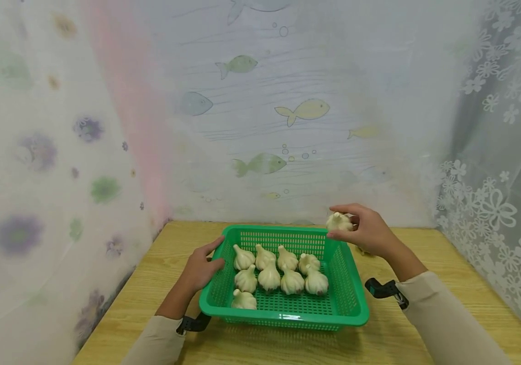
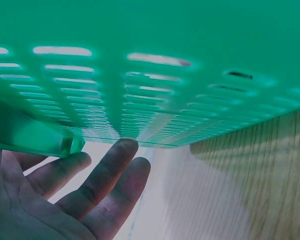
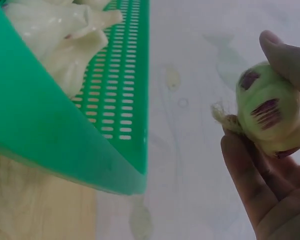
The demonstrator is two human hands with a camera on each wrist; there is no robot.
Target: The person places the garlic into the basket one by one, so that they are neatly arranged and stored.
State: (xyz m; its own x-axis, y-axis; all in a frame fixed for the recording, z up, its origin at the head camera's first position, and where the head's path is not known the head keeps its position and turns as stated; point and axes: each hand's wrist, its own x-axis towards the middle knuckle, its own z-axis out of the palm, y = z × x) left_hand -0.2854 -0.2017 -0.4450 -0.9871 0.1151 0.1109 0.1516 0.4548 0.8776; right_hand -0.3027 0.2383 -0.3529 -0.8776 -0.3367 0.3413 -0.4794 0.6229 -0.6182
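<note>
A green plastic basket (image 1: pixel 283 318) with slotted walls stands on the table, holding several whitish garlic bulbs (image 1: pixel 269 276) mostly toward its left and back. My left hand (image 1: pixel 198 268) holds the basket's left rim, thumb over the edge; in the left wrist view its fingers (image 2: pixel 107 172) lie along the outside under the rim. Above the back right corner, my right hand (image 1: pixel 365 230) grips one garlic bulb (image 1: pixel 339 223) between thumb and fingers. Purple patches and a stringy end show on that bulb (image 3: pixel 270 112) in the right wrist view.
Partly hidden behind the right hand, a small brownish thing (image 1: pixel 364 252) lies on the wooden table (image 1: pixel 406 324). A curtain with fish prints (image 1: pixel 306 111) hangs behind the table, with flowered sheets at both sides.
</note>
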